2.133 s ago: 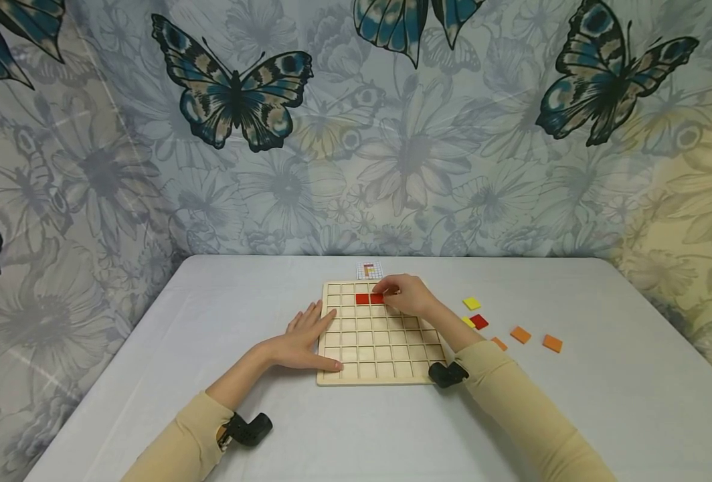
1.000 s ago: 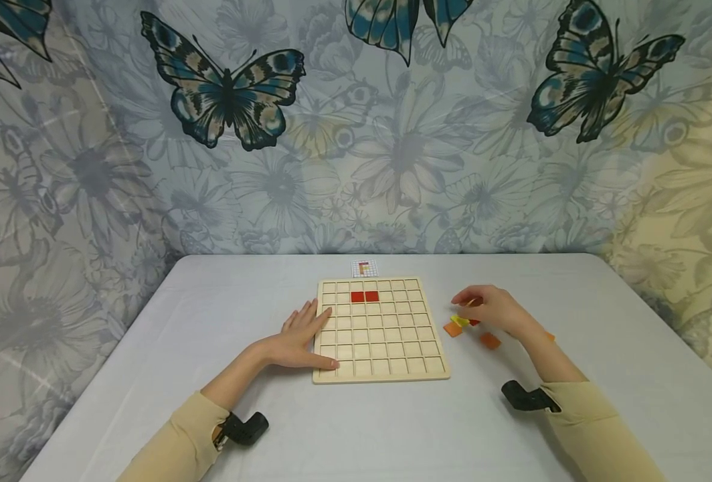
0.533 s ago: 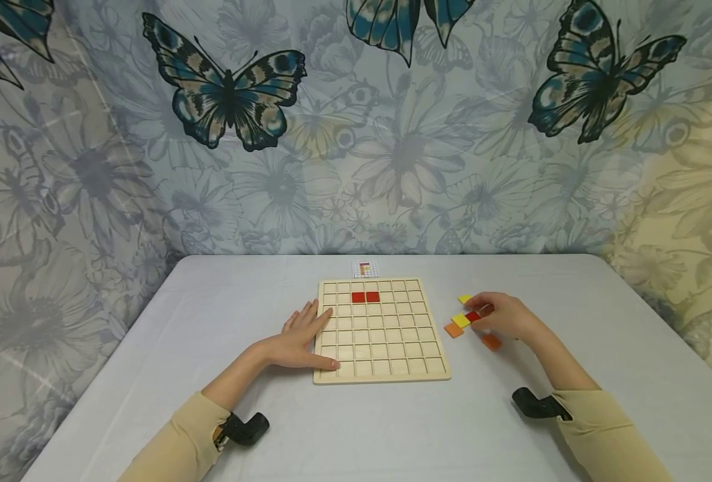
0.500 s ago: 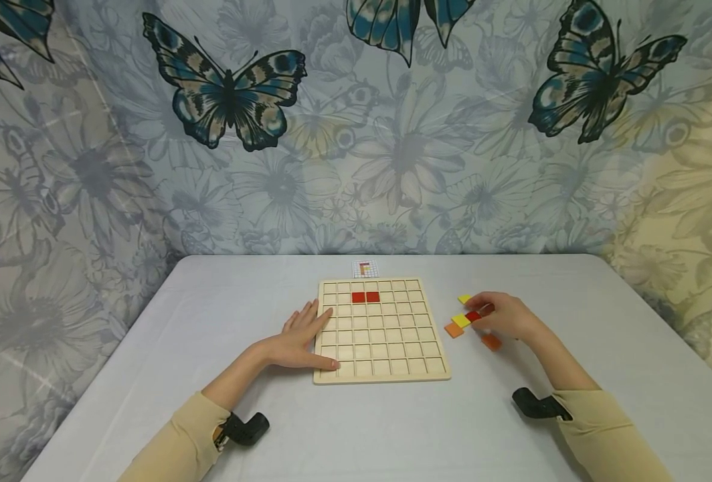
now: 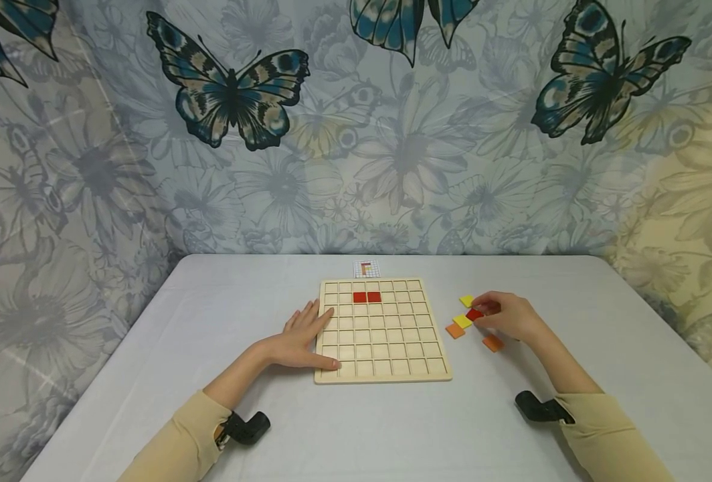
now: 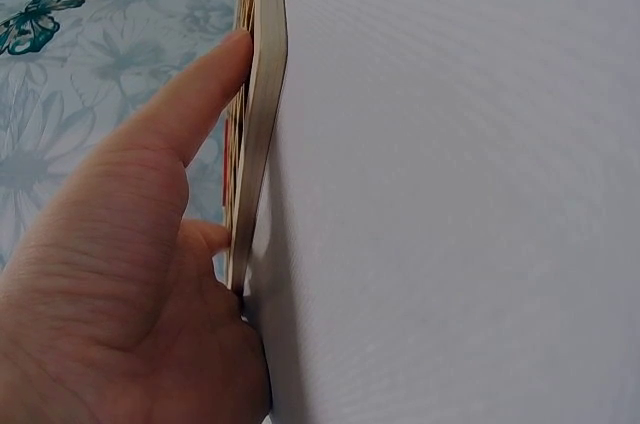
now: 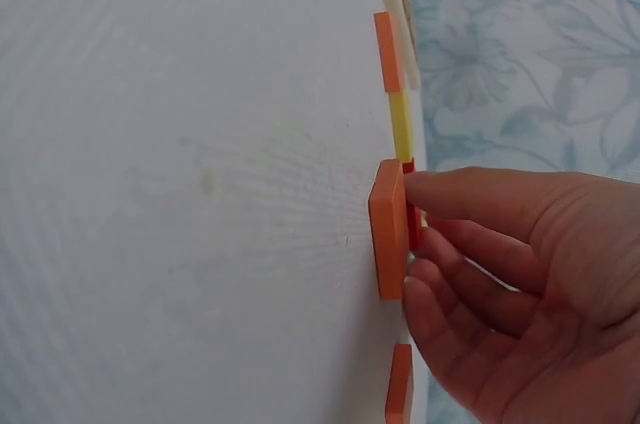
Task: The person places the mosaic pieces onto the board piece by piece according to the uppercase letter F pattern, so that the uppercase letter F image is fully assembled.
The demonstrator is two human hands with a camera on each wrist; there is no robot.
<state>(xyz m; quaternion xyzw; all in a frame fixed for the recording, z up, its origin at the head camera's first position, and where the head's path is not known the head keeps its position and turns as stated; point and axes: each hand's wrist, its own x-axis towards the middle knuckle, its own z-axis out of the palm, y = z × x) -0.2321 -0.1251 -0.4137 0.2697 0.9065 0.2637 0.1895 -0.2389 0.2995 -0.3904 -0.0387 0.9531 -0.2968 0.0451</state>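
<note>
Beneath the right hand (image 5: pixel 508 314) lies a white, fine-textured table (image 5: pixel 621 321); beyond the grip rises a wall (image 5: pixel 404 154) printed with flowers and butterflies. Thumb and fingers pinch a flat, square red tile (image 5: pixel 474 314). Just past the fingertips lies a yellow tile (image 5: pixel 466 300); left of the grip, a second yellow tile (image 5: pixel 462 322), then an orange tile (image 5: pixel 455 331). A thick-edged orange square (image 5: pixel 492 343) lies on the near side of the hand. Well left of the grip is the pale wooden board (image 5: pixel 380 348), gridded, with two red squares (image 5: pixel 360 297) side by side. The left hand (image 5: pixel 298 341), thumb spread from its fingers, rests on the board's left edge. White table runs between grip and board, and rightward to the table's edge.
</note>
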